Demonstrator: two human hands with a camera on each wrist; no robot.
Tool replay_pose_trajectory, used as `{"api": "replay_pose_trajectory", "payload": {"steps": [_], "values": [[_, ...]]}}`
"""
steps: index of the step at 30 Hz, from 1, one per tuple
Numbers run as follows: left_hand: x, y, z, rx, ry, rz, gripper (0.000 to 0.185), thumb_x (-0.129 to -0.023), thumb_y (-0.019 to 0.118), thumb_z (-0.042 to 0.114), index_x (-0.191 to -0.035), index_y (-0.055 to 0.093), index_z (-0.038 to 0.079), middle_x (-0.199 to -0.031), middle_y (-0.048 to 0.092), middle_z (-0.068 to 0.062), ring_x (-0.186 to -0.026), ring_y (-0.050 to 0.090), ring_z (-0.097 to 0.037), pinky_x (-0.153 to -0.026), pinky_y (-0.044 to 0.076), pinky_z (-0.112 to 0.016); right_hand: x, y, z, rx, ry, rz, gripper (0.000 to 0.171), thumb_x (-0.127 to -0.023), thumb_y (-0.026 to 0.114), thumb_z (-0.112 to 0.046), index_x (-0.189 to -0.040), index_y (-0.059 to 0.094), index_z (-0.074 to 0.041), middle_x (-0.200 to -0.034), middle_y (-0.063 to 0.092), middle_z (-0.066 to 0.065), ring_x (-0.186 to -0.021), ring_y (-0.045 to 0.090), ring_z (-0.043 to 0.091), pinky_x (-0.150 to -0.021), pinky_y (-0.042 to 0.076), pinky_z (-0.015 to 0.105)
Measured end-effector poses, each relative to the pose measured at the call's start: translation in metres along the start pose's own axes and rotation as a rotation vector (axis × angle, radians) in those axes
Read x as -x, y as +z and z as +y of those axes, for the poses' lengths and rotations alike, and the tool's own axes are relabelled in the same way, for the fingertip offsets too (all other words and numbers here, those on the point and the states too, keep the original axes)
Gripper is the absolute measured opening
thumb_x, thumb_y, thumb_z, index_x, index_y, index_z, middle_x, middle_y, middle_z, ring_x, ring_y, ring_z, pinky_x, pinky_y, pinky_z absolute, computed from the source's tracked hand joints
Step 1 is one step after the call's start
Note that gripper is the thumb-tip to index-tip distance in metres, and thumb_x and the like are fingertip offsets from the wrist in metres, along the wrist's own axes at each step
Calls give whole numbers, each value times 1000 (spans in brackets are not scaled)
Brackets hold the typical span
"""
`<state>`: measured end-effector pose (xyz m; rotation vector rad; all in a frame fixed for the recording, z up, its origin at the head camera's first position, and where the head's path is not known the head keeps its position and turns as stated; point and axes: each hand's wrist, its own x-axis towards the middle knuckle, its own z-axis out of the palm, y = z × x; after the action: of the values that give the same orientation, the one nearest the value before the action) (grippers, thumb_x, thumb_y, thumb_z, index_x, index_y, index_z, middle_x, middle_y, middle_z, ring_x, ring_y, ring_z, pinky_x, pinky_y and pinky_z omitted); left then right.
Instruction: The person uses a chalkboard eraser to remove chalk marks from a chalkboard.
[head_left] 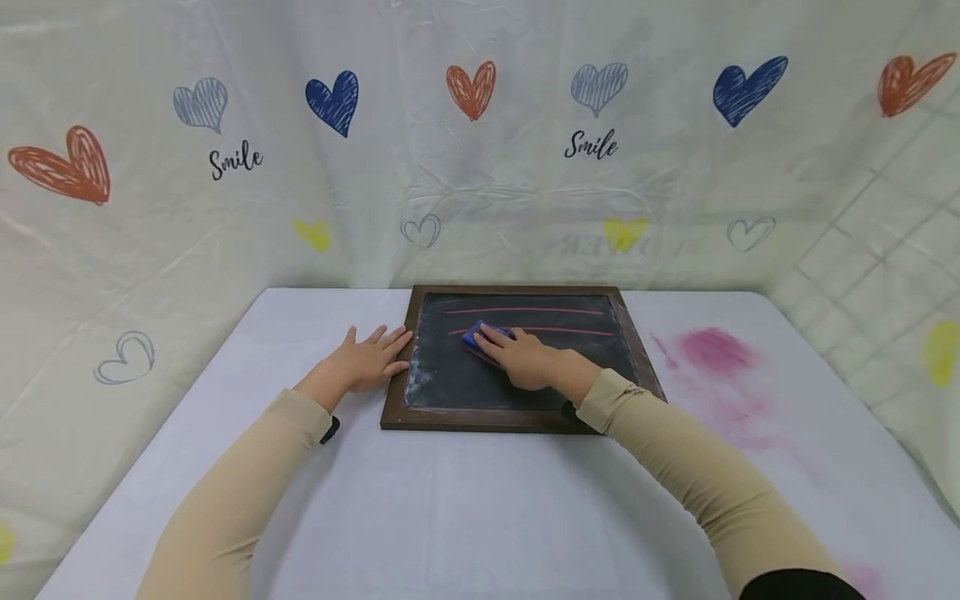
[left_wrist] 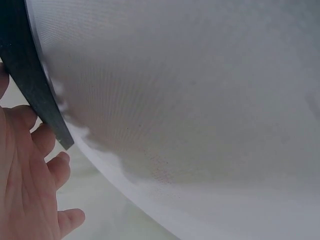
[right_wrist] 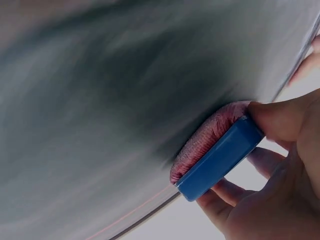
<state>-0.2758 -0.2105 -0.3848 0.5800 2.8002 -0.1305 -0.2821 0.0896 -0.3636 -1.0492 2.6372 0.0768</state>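
Note:
A chalkboard [head_left: 450, 383] in a brown wooden frame lies flat on the white table. Two red chalk lines [head_left: 555, 331] run across its upper part, and whitish smears show near its left edge. My right hand [head_left: 528, 360] grips a blue chalkboard eraser [right_wrist: 222, 160], whose pinkish, chalk-stained pad is against the board close to the left end of the lower line. With fingers spread, my left hand [head_left: 367, 360] rests at the left side of the frame, fingertips on the wood. The left wrist view shows that hand's fingers [left_wrist: 60, 170] along the frame's edge [left_wrist: 35, 75].
Right of the board, the white tablecloth [head_left: 487, 517] carries a pink chalk stain [head_left: 716, 350] with fainter smears below it. A pale curtain [head_left: 525, 183] printed with hearts and "Smile" hangs behind the table and along both sides.

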Motion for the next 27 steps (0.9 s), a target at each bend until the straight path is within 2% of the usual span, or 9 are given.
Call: {"api": "replay_pose_trajectory", "payload": {"steps": [3,7,13,16,20,24,27], "values": [[1,0,-1,3,4,1,67,-112,31,47,-166,12,12,-171,13,-9,-155,14,-36,-116,6,-72,0,1,-19,12,-84,-17,66,-110,43,-7,-167,11,-14,-172,3,8,-149,23,48,-118,29,57],[2,0,-1,11,6,7,67,-112,31,47,-166,13,12,-171,14,-9,-155,15,-37,-116,6,-73,0,2,-37,52,-183,-18,64,-110,44,-12,-167,14,-18,-172,5,5,-148,29,43,-116,33,55],[3,1,0,9,1,5,67,-112,31,47,-166,13,12,-171,14,-9,-155,15,-36,-116,6,-72,0,-1,-36,84,-204,13,64,-110,50,-15,-166,20,-17,-171,14,4,-143,37,39,-113,38,53],[2,2,0,5,4,-4,67,-112,31,47,-166,13,12,-171,14,-9,-155,14,-36,-116,7,-72,-2,-2,-25,46,-185,15,63,-110,49,-14,-166,20,-15,-171,14,7,-144,34,42,-114,35,56],[1,1,1,7,6,-12,68,-112,31,47,-166,12,12,-171,12,-9,-155,14,-36,-116,6,-72,-5,-3,-5,5,-92,34,61,-111,45,-13,-165,19,-12,-171,13,10,-145,32,45,-114,32,58],[1,-1,1,6,4,-12,68,-112,32,47,-166,12,12,-171,12,-9,-155,14,-36,-116,6,-72,-10,-5,9,1,-12,55,60,-111,43,-12,-165,19,-9,-170,13,13,-140,36,47,-110,37,57],[3,-2,1,3,3,-7,68,-112,32,47,-166,12,12,-171,13,-10,-155,14,-36,-116,6,-72,-13,-5,7,10,6,53,61,-110,44,-10,-165,18,-8,-170,12,14,-138,37,48,-109,39,57]]}}
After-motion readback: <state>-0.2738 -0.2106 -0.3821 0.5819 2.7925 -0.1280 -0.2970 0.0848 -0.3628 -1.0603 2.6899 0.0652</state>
